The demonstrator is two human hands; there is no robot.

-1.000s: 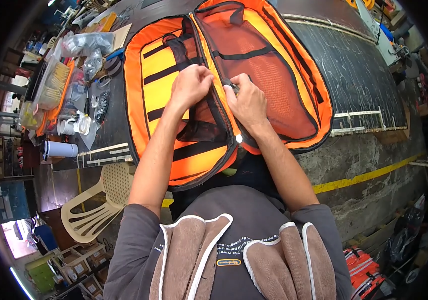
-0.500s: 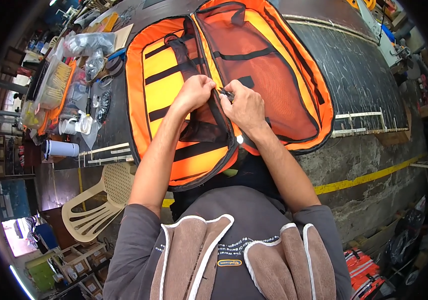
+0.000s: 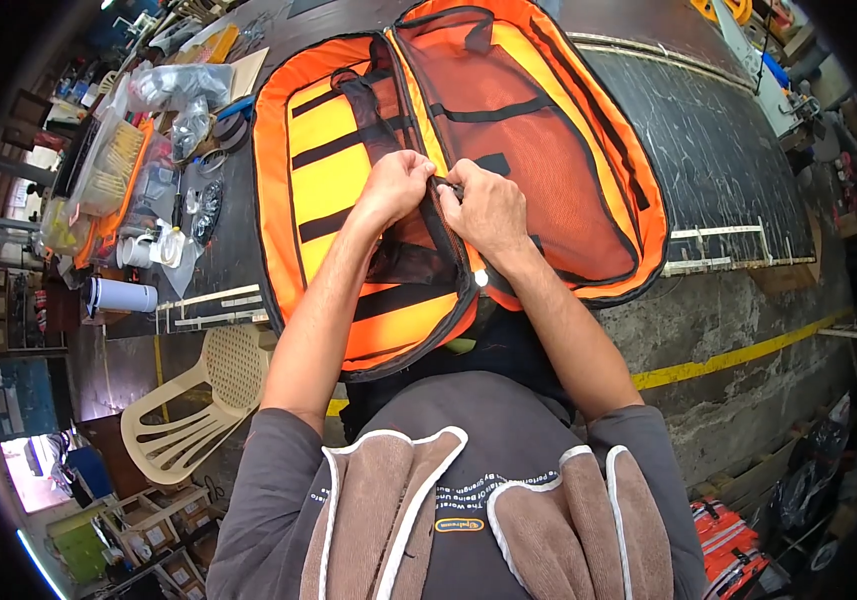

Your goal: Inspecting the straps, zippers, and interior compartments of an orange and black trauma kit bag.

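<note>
An orange bag (image 3: pixel 266 190) with yellow panels lies unfolded on the dark table, its two halves joined along a middle seam. Black straps cross the left half, and orange-red mesh (image 3: pixel 538 190) covers the right. At the seam, my left hand (image 3: pixel 398 187) is closed, thumb and fingertips pinching the dark trim (image 3: pixel 431 205) of the black mesh pocket. Just to its right, my right hand (image 3: pixel 488 205) is curled around a small dark tool (image 3: pixel 456 190), mostly hidden by the fingers; its kind does not show. The two hands nearly touch.
Left on the table (image 3: pixel 728 130) are a clear plastic box (image 3: pixel 113 170), bagged parts, tape rolls and a white cylinder (image 3: pixel 120 296). A beige plastic chair (image 3: pixel 203 400) stands by the table's front edge. Orange goods (image 3: pixel 728 550) lie low at the right.
Both hands stay at the seam. The right hand has shifted slightly left and its fingers now cover more of the dark tool. The bag has barely moved.
</note>
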